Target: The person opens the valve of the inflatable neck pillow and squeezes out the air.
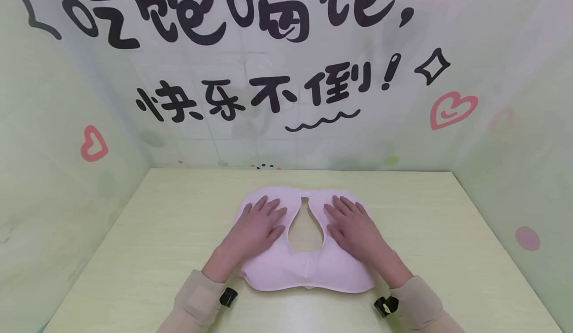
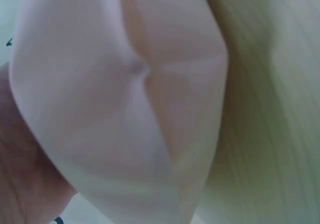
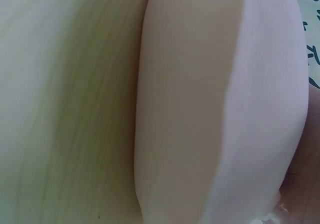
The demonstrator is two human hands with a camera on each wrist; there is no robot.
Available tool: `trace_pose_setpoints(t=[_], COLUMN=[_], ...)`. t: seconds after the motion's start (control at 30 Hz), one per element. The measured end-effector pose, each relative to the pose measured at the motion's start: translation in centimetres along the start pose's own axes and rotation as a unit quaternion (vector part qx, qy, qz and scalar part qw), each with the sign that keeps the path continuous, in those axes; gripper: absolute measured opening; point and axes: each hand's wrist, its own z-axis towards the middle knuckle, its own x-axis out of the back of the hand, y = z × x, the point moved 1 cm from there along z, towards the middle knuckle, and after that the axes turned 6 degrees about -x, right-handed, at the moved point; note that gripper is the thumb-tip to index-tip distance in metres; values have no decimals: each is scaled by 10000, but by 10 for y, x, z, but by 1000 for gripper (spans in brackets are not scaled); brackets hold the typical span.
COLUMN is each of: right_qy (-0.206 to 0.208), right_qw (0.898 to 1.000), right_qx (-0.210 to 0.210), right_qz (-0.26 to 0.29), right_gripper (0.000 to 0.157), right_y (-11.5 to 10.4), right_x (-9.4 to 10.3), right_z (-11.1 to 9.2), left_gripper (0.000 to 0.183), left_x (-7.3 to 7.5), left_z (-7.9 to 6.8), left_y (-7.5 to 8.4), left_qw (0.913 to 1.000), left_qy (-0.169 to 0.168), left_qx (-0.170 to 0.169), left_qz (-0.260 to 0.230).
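A pale pink U-shaped neck pillow point(image 1: 306, 273) lies flat on the table, its two ends meeting at the far side around a teardrop-shaped opening. On its left arm rests my left hand point(image 1: 259, 223), palm down with the fingers spread. My right hand point(image 1: 353, 223) lies the same way on the right arm, fingers pointing toward the far end. The left wrist view shows the pillow's side point(image 2: 90, 108) with a seam and a pucker, the hand point(image 2: 25, 174) partly behind it. In the right wrist view, the seamed side of the pillow point(image 3: 185, 108) hides most of the hand point(image 3: 305, 179).
The light wood-grain table point(image 1: 134, 253) carries the pillow near its middle. Behind it stands a printed backdrop point(image 1: 250, 139) with large black characters, with side panels at left and right. Small black devices point(image 1: 229, 297) sit at both wrists by the sleeves.
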Motion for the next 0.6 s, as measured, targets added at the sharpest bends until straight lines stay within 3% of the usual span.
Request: trace_pose_setpoints(t=[0.13,0.6], right_qy=[-110,-348], right_qw=[9999,9992], right_qx=[-51,-81], right_qz=[-39,-185], right_gripper=[56,51], right_y=[1,0], right_x=[-3,-4], right_z=[-1,-2], left_gripper=[44,43], left_x=[-2,-5], left_z=[0,0], left_y=[-1,0], left_qw=[10000,9997], left_qy=[-39,-123], left_qx=[26,198], left_qz=[-14,-38])
